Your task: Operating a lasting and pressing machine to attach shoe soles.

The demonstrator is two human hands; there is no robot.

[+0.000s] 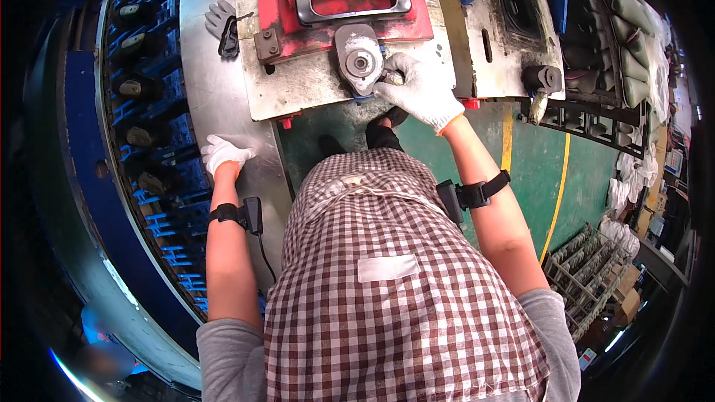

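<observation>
Steel bench (pixel 207 100): 1 | left hand (pixel 224 153) on it, half-open | handle (pixel 393 77): 1, apparently gripped by right hand (pixel 423 91)

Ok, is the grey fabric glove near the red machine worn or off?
Off: the grey fabric glove lies on the silver metal bench, with no arm leading into it.

Stretches the left arm (pixel 226 268) forward, almost straight. Lays the white-gloved left hand (pixel 225 152) with its back upward, thumb spread inward and fingers bent toward the outer side. Reaches farther ahead with the right arm (pixel 495 216), slanting inward from the elbow to the wrist. Curls the white-gloved right hand (pixel 426 93) in a grip, with thumb and fingers drawn together.
</observation>
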